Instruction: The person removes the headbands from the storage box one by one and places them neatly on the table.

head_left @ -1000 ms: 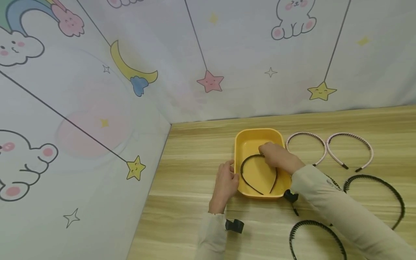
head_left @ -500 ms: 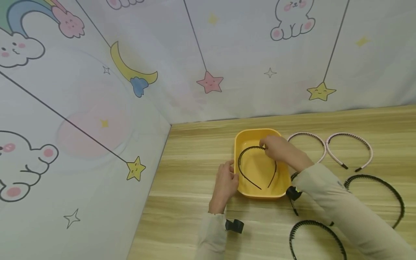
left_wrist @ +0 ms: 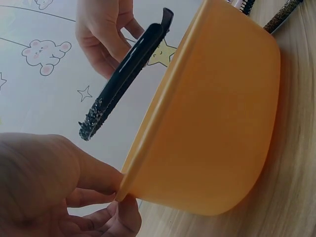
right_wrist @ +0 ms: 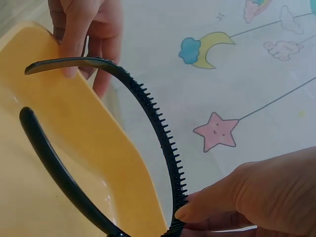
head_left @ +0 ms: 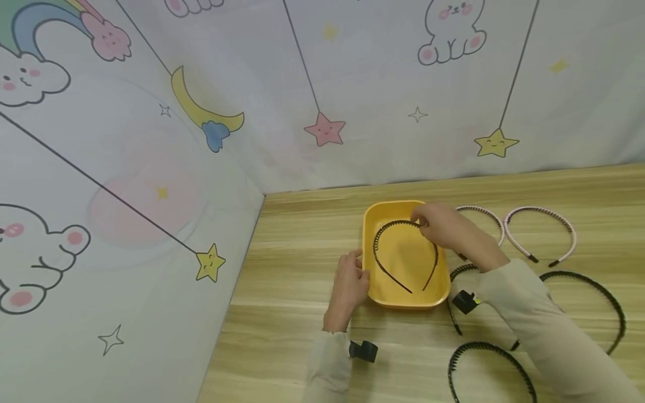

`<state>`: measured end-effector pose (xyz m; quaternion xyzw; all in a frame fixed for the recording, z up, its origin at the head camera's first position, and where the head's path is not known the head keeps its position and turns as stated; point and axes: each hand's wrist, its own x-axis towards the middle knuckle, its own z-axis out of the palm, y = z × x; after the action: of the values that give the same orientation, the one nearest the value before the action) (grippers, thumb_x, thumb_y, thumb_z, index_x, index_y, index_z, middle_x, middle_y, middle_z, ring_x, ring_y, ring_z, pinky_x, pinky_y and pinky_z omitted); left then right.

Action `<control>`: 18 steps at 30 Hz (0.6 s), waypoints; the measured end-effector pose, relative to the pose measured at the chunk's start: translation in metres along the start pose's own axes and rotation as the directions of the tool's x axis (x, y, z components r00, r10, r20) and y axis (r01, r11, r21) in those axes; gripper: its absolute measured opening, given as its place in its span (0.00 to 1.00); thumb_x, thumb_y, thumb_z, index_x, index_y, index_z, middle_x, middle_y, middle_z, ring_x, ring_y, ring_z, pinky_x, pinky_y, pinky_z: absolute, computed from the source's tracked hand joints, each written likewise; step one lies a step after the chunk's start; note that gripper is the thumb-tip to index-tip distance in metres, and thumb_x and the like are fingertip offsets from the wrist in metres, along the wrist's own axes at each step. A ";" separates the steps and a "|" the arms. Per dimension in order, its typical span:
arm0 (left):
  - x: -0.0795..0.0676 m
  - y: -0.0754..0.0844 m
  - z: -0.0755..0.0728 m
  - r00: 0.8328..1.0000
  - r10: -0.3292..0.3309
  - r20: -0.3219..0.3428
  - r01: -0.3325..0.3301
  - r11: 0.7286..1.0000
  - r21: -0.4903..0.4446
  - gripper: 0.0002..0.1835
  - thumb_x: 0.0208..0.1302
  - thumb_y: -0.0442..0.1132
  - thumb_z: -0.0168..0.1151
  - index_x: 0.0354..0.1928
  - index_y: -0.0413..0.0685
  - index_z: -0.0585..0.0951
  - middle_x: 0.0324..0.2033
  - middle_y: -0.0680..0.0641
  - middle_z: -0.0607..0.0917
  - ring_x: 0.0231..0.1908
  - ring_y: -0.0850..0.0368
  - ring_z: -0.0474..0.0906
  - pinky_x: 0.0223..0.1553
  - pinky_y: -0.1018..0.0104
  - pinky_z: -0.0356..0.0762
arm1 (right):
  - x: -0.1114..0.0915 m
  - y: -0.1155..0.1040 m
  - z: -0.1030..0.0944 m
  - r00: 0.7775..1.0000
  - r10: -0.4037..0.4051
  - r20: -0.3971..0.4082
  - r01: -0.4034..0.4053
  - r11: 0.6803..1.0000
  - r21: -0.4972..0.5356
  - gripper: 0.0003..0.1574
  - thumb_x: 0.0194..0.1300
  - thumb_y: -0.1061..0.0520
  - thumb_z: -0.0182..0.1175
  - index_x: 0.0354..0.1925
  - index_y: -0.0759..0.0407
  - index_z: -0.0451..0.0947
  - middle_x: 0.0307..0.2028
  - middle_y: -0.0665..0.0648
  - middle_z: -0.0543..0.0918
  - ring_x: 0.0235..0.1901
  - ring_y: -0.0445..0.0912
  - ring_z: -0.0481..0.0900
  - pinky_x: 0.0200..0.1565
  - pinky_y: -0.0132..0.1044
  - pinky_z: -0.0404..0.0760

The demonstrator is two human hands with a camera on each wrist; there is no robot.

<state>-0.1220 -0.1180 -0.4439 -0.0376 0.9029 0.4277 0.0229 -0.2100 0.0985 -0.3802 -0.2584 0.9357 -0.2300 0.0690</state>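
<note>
A black headband [right_wrist: 159,123] with small teeth along its inner edge is held over the yellow plastic bin [head_left: 403,306]. My right hand [head_left: 445,228] pinches it near the top of its arch, thumb and fingers on either side of the band, while both ends hang free. In the left wrist view the headband [left_wrist: 129,69] shows above the rim, with a rough, glittery patch on its outside. My left hand [head_left: 349,286] grips the bin's left rim, the thumb over one face and the fingers under the edge.
Right of the bin lie two pink headbands [head_left: 575,238] side by side. Several black headbands lie nearer, one large [head_left: 622,313], one at the front [head_left: 486,344], and one partly under the right sleeve [head_left: 453,313]. Printed white curtains stand behind and left of the wooden table [head_left: 282,324].
My right hand has moved up and to the right in the head view, lifting the headband from lower in the bin. My left hand has stayed on the rim.
</note>
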 end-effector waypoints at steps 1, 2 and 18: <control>0.000 0.000 0.000 1.000 -0.001 0.001 0.001 1.000 -0.003 0.25 0.65 0.30 0.56 0.64 0.38 0.69 0.40 0.45 0.74 0.34 0.59 0.72 0.35 0.69 0.74 | -0.002 0.000 -0.001 1.000 0.003 -0.001 -0.003 1.000 -0.002 0.18 0.59 0.69 0.53 0.47 0.67 0.80 0.39 0.63 0.83 0.40 0.55 0.80 0.41 0.49 0.79; 0.000 0.000 0.000 1.000 0.002 0.000 -0.002 1.000 -0.003 0.24 0.65 0.30 0.56 0.64 0.37 0.69 0.40 0.45 0.74 0.34 0.59 0.72 0.34 0.69 0.75 | -0.004 0.000 -0.001 1.000 0.007 -0.004 -0.007 1.000 -0.004 0.18 0.59 0.69 0.53 0.47 0.67 0.80 0.39 0.63 0.83 0.41 0.55 0.80 0.42 0.50 0.79; 0.000 -0.002 0.000 0.999 0.033 0.007 -0.033 0.999 0.005 0.24 0.65 0.30 0.56 0.63 0.36 0.69 0.40 0.44 0.74 0.31 0.59 0.72 0.33 0.70 0.74 | -0.048 0.012 -0.009 0.996 0.012 -0.092 -0.013 1.000 -0.012 0.14 0.55 0.68 0.58 0.42 0.67 0.81 0.30 0.56 0.82 0.33 0.50 0.78 0.37 0.48 0.77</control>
<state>-0.1222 -0.1199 -0.4456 -0.0212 0.9043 0.4260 0.0190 -0.1763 0.1357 -0.3776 -0.2422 0.9409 -0.2354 0.0259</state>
